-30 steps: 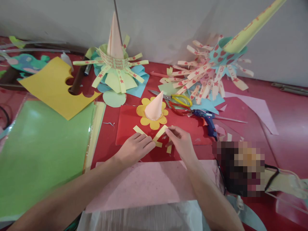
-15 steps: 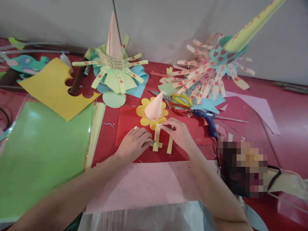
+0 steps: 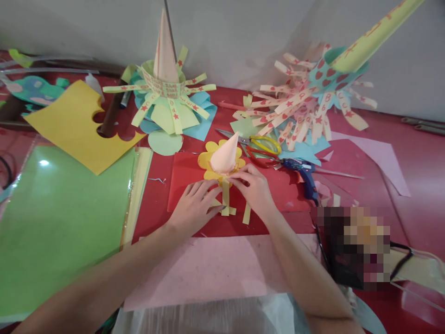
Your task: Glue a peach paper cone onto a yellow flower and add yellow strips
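Observation:
A small peach paper cone [image 3: 225,157] stands on a yellow paper flower [image 3: 209,154], both on a red sheet [image 3: 184,176]. My right hand [image 3: 253,190] pinches the top end of a pale yellow paper strip [image 3: 225,200] and presses it against the flower's front edge. My left hand [image 3: 196,205] lies with fingers stretched flat over other yellow strips just left of it. Another loose strip [image 3: 246,214] lies under my right wrist side.
Scissors with yellow and red handles [image 3: 260,147] and a blue glue gun [image 3: 303,172] lie right of the flower. Two finished cone decorations [image 3: 166,88] [image 3: 313,99] stand at the back. A yellow sheet [image 3: 74,127], green sheet [image 3: 59,218] and pink sheet [image 3: 215,269] surround the work.
My right hand carried the yellow strip up from the red sheet to the flower's front edge, turning it upright. My left hand shifted slightly up and stayed flat on the other strips.

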The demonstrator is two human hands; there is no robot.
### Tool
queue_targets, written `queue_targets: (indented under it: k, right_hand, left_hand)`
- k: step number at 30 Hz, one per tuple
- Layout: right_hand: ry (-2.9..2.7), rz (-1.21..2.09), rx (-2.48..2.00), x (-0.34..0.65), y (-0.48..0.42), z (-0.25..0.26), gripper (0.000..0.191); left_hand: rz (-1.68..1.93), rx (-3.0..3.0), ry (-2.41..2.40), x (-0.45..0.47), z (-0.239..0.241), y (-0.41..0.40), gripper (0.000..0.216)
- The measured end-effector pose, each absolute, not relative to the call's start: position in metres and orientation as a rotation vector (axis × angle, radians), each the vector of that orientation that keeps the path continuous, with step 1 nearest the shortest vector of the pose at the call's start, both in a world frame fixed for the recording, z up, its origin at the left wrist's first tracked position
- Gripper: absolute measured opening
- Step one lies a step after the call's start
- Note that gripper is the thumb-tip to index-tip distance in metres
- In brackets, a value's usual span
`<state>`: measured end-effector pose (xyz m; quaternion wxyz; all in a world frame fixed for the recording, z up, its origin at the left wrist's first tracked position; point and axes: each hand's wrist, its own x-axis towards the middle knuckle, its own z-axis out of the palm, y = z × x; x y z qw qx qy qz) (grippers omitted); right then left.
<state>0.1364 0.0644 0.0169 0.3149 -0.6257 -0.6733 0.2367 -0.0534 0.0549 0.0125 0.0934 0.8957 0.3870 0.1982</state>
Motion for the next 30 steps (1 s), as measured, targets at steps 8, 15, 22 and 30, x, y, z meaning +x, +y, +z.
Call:
queue_targets:
  k: [8, 15, 22, 30]
  right_hand:
    - [-1.753, 0.591, -1.649, 0.1364, 0.0654, 0.0169, 0.013]
    - [-1.76, 0.575, -1.693, 0.1348, 0.066, 0.0172, 0.013]
    - [-1.744, 0.579, -1.684, 0.133, 0.065, 0.0168, 0.01]
    - [-1.766, 0.532, -1.688, 0.131, 0.0646, 0.0174, 0.009]
  left_hand:
    - [0.503, 2.624, 1.134, -0.0524, 0.012, 0.0555, 0.033]
    - [0.522, 2.609, 1.126, -0.0523, 0.0128, 0.0562, 0.032]
    - [0.521, 2.591, 1.113, -0.0522, 0.0129, 0.0561, 0.032]
    - [0.479, 2.591, 1.074, -0.0511, 0.0116, 0.0586, 0.041]
